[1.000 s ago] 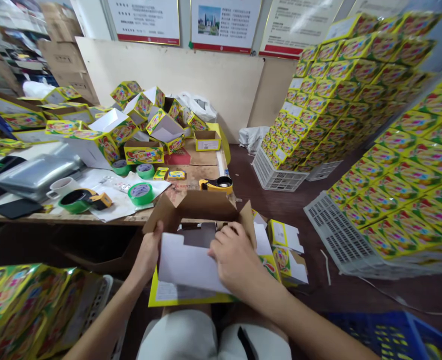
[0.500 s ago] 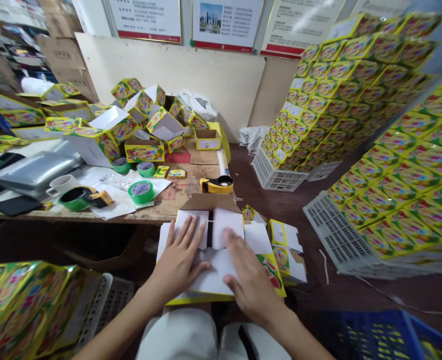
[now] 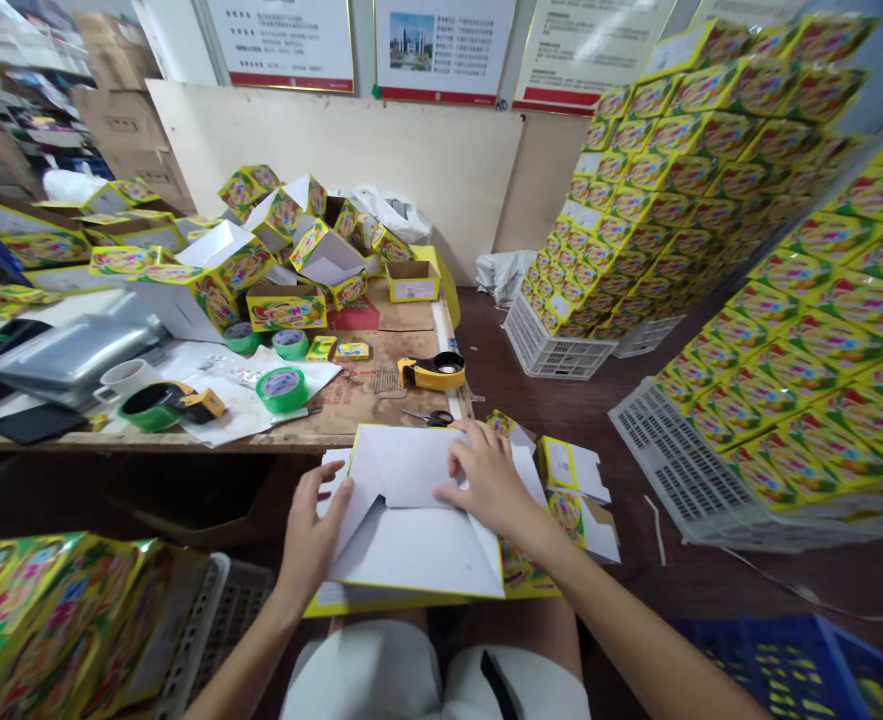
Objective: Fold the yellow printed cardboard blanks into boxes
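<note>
An unfinished cardboard box (image 3: 418, 555), white inside with yellow edges, lies on my lap against the table's front edge. Its far flap (image 3: 403, 460) stands raised, and side flaps fold inward at both ends. My left hand (image 3: 315, 530) is at the left side flap, thumb and fingers apart, the thumb near the flap's edge. At the right end of the far flap, my right hand (image 3: 490, 480) has its fingers curled over the cardboard, with the thumb on the white inner face. More flattened card lies under the box.
On the wooden table (image 3: 366, 400) are scissors (image 3: 430, 417), a yellow tape dispenser (image 3: 433, 371), green tape rolls (image 3: 282, 388), a mug (image 3: 127, 380) and piled open boxes (image 3: 287, 308). Packed boxes stand stacked on crates (image 3: 557, 345) at right. A blue crate (image 3: 778, 650) sits lower right.
Both hands have left the inner flaps they were pressing flat. The far flap now covers part of them; my right hand is at its right end, my left hand has moved left.
</note>
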`<state>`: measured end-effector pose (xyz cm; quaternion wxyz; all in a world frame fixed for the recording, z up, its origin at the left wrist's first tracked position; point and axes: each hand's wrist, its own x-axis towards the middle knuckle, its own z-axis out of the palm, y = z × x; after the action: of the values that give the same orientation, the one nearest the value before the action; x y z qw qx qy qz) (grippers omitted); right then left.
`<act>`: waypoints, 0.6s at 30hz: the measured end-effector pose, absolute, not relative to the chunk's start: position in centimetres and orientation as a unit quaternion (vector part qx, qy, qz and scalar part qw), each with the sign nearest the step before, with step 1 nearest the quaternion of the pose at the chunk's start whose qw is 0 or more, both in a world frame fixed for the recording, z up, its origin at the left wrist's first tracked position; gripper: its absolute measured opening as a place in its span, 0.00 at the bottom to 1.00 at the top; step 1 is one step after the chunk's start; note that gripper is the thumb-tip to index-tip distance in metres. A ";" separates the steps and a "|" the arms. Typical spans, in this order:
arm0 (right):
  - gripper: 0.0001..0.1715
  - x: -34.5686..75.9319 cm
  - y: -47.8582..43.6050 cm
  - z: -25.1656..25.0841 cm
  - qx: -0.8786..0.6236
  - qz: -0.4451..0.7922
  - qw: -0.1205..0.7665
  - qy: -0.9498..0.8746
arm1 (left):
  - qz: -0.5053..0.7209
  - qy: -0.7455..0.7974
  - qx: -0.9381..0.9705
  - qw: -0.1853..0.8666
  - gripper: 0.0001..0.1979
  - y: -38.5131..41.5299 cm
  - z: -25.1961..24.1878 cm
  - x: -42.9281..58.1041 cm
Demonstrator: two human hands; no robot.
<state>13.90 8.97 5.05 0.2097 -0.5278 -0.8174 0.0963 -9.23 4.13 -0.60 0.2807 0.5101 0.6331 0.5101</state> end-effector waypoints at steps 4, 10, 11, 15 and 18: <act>0.17 13.2 8.2 4.2 -0.533 0.063 0.208 -0.818 | 0.501 0.601 0.378 0.494 0.29 4.3 -1.2 -8.7; 0.31 14.5 8.2 4.0 -0.507 0.117 0.293 -0.802 | 0.542 0.521 0.273 0.600 0.28 3.7 2.2 -6.8; 0.36 14.6 8.2 3.8 -0.512 0.107 0.276 -0.807 | 0.538 0.515 0.272 0.609 0.30 3.7 2.8 -6.6; 0.45 15.1 8.1 3.7 -0.521 0.111 0.234 -0.813 | 0.528 0.504 0.271 0.627 0.34 3.6 3.3 -6.3; 0.32 16.4 8.6 4.1 -0.493 0.196 0.338 -0.777 | 0.510 0.522 0.317 0.606 0.35 4.0 3.3 -7.0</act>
<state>16.39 8.59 4.08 0.3385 -0.4931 -0.7770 0.1964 -6.99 4.04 3.34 0.6063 0.3166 0.5217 0.5099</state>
